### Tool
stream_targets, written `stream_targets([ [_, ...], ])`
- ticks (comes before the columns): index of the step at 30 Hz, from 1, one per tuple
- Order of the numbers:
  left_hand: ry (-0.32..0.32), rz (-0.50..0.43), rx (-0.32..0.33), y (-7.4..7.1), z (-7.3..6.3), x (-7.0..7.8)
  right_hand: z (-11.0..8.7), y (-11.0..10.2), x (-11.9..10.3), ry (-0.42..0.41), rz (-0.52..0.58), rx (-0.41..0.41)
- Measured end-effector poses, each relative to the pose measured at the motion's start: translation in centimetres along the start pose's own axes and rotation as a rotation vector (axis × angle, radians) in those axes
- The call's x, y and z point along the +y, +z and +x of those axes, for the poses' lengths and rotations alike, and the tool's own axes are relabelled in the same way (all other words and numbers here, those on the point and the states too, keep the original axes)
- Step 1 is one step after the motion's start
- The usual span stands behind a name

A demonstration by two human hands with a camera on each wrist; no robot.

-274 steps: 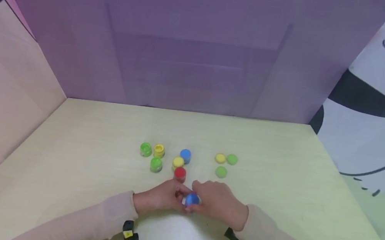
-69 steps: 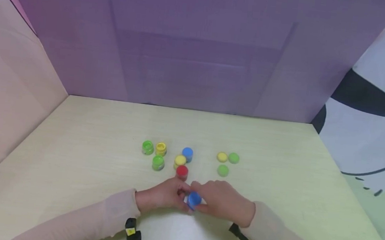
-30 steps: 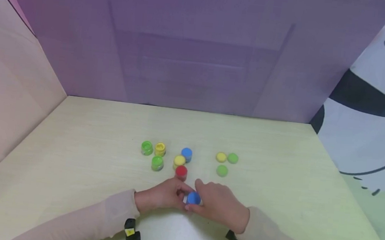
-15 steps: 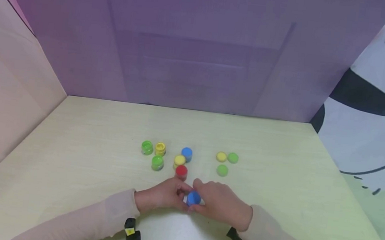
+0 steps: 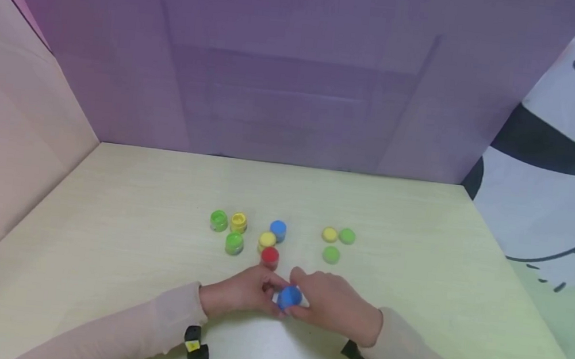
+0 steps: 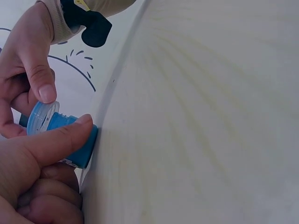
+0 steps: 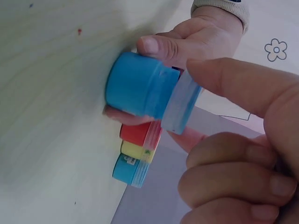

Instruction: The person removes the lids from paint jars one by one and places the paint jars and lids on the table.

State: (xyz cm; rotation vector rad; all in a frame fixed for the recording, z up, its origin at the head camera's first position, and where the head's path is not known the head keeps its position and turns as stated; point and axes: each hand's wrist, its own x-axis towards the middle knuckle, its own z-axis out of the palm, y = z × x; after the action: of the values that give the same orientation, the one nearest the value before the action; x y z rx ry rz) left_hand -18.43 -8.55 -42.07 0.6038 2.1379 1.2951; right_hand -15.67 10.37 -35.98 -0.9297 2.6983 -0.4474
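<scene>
1. While its lid (image 7: 180,106) covers the neck, a blue jar (image 7: 128,86) stands mouth up, or nearly so, at the near side of the table (image 5: 416,244), between a person's left hand (image 5: 242,291) and right hand (image 5: 334,308); whether its base touches the wood cannot be told.

2. Lid and neck share almost one upright axis, the lid a touch askew by the look of it, a sliver of gap showing from the right wrist. That fit appears to be what counts most; how any threads sit is hidden.

3. Clamped round the jar's body from the left, the left hand lays its thumb along the side toward the person.

4. Pinching the rim from the right between thumb and fingers, the right hand is the nearer to the lid, the left the nearer to the body.

5. Just beyond the left hand, a red jar (image 5: 270,258), a yellow jar (image 5: 267,242) and a second blue jar (image 5: 278,231), all capped, run away from the person in a close row.

6. Left of that row are two green jars (image 5: 234,244) and a yellow pot (image 5: 239,222), seemingly lidless; beyond the right hand lie a yellow cap (image 5: 329,234) and two green caps (image 5: 331,255).
</scene>
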Motion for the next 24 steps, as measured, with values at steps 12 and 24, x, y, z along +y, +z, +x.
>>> stream_targets([
  [12, -0.06, -0.037, -0.014, -0.1, -0.1, 0.2, -0.9, -0.8, 0.8, 0.074, -0.008, -0.023],
  [24, -0.085, -0.082, -0.051, -1.1, -0.9, 0.0, -1.9, -1.2, 2.4, 0.098, -0.008, 0.008],
])
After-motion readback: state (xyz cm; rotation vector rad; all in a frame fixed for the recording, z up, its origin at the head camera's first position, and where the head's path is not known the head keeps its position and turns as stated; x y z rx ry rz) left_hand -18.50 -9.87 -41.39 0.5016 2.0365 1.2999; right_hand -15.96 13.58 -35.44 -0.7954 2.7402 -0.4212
